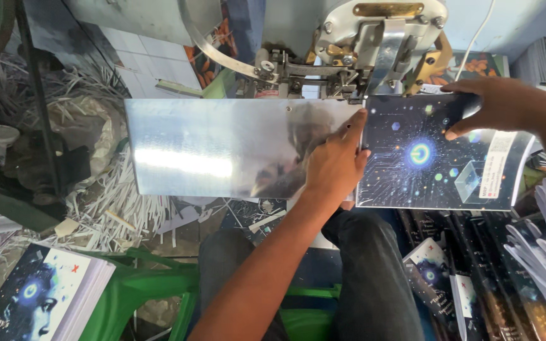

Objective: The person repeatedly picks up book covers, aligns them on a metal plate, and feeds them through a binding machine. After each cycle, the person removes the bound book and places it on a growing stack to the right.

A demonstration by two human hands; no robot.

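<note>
Pale blue wall (526,25), paper shreds (115,202) littering floor, green stool (153,290)

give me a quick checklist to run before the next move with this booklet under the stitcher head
1. Booklet lies flat on the metal plate: ok.
2. Left hand presses the booklet's left edge: ok.
3. Right hand holds its top right part: ok.
4. Booklet edge sits under the stitching head: cannot tell, the exact line is hidden.
5. Left fingertips clear of the head: not ok, they lie right below it.
6. Finished stack out of the way at lower left: ok.
</note>
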